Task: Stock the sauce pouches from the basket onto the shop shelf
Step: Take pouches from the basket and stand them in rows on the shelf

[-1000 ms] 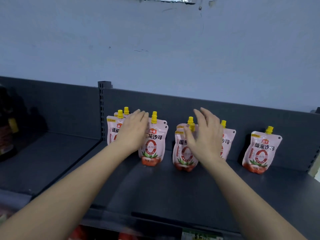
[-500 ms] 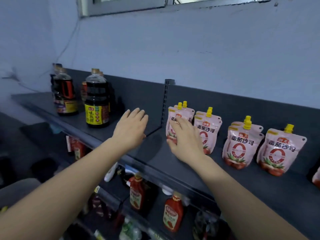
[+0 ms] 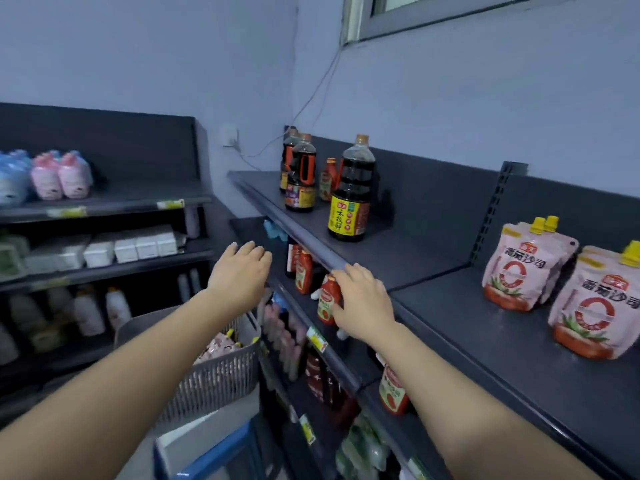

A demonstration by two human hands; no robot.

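Vs half a sec ago the view has swung left and both hands have come off the top shelf (image 3: 519, 344). The L hand (image 3: 239, 275), which hung over the shelf surface, is now out past its front edge and above the grey basket (image 3: 221, 379), fingers straight and a bit spread, holding nothing. The R hand (image 3: 362, 303), which was touching the leftmost pouches, has let go; it's now at the shelf's front lip, in front of the red ketchup bottles (image 3: 325, 301) one tier down, fingers loose, palm down, empty. The stocked sauce pouches (image 3: 519, 268) stand upright on the top shelf at far right, leaning on the back panel, well apart from both hands; two stacked groups show, the right one cut by the frame edge. The basket has come into view at lower centre, w/ what look like more pink pouches (image 3: 218, 344) w/ yellow caps inside, too blurred to count. Dark soy sauce bottles (image 3: 349, 199) stand further left on the same shelf. A second shelving unit (image 3: 104, 202) w/ bottles and white boxes sits at far left.
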